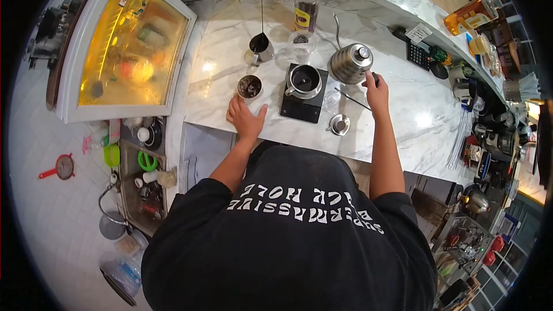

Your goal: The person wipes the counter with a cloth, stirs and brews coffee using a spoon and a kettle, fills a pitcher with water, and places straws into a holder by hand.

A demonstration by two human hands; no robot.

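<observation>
My right hand (377, 97) is wrapped round the black handle of a steel gooseneck kettle (349, 64), its thin spout pointing away from me. My left hand (246, 120) rests on the counter with thumb spread, fingertips against the near side of a small cup (249, 87) with dark brown contents. Between my hands, a handled metal cup (304, 81), dark inside, stands on a black scale (300, 109). Beyond the small cup is a metal pitcher (262, 50) with a long thin stick in it. A small metal cup (340, 125) and a long spoon (355, 98) lie nearer the kettle.
A labelled bottle (306, 8) and a clear glass (301, 50) stand behind the scale. To the left are a glass-doored fridge (135, 40) and a sink (131, 196). A calculator (419, 56) sits at right, with espresso equipment (466, 245) further round.
</observation>
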